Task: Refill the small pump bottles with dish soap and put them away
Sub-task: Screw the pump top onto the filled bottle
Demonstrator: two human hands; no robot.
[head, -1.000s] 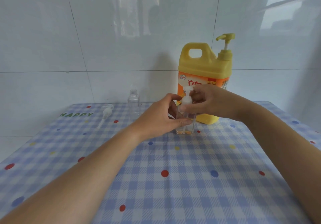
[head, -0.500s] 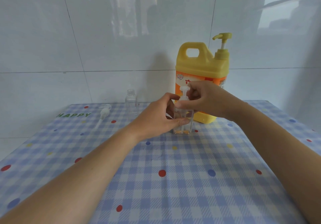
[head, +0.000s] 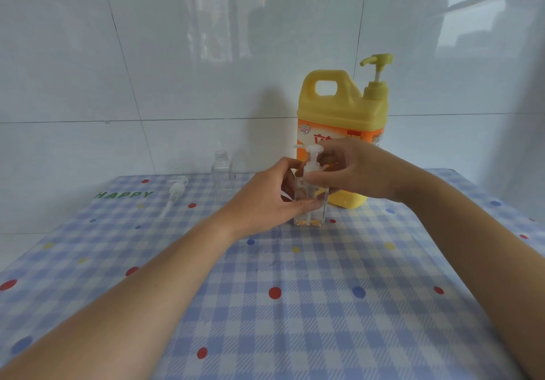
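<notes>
Surface (head: 295,306): checked cloth with dots; the things stand in its far half.
Left hand (head: 262,202): fingers curled round the bottle body, holding it steady.
Bottle (head: 322,213): small, clear, square; upright just in front of the jug, long axis vertical; only a thin orange layer at the bottom. Probably light, stiff and smooth, so it may tip easily; best held at the flat sides.
Right hand (head: 354,174): pinches the pump collar, I judge to turn it.
Pump (head: 312,151): nozzle points left.
Loose pump (head: 176,192): lies at far left.
Open bottle (head: 221,170): upright, no cap.
Jug (head: 339,108): yellow, at the wall, likely heavy.
</notes>
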